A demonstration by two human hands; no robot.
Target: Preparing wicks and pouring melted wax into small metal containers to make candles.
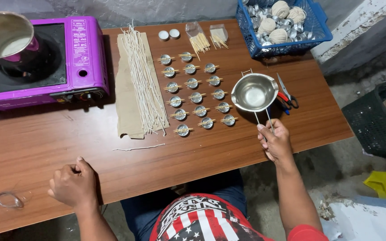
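My right hand grips the wire handle of a small steel pouring pot, held just above the wooden table to the right of the cups. Several small metal cups stand in rows, each with a wick held by crossed sticks. My left hand rests as a loose fist on the table's near edge and holds nothing. A bundle of white wicks lies on brown paper, with one loose wick in front of it.
A purple portable stove with a steel pot sits at the far left. A blue basket holds string balls and metal cups. Scissors lie behind the pouring pot. Two bags of sticks, two white discs, clear plastic.
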